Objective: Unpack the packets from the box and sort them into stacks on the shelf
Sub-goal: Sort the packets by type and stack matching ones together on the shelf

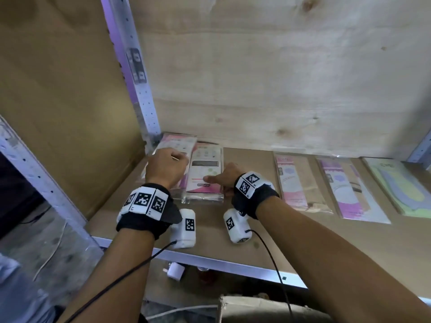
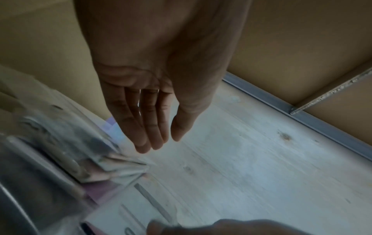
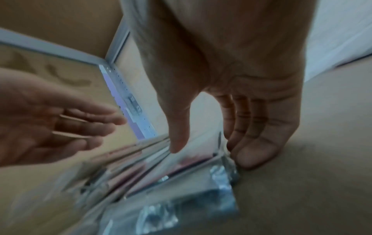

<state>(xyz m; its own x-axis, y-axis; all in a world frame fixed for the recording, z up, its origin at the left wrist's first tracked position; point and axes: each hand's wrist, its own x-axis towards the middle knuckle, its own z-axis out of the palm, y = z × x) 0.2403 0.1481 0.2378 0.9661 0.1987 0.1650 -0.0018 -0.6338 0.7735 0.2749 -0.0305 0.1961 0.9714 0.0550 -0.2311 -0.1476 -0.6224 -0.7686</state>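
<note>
I have both hands over the two pink stacks at the shelf's (image 1: 233, 231) far-left corner, by the perforated upright post (image 1: 142, 99). My left hand (image 1: 166, 169) hovers above the stack nearest the post (image 1: 179, 142) — in the left wrist view its fingers (image 2: 149, 127) are straight and together, holding nothing, clear of the packets below. My right hand (image 1: 224, 177) is beside the second pink stack (image 1: 206, 173), just away from the post; the thumb lies over the top packet, and in the right wrist view the fingers (image 3: 255, 152) are straight, tips down on the board, pressed against that stack's edge (image 3: 223, 160). Nothing is gripped by either hand.

Farther from the post along the same board lie three more packets in a row: a pink-and-tan one (image 1: 298, 183), a purple one (image 1: 347, 190), and a green one (image 1: 403, 185) at the far end. They lie apart from each other, flat.
</note>
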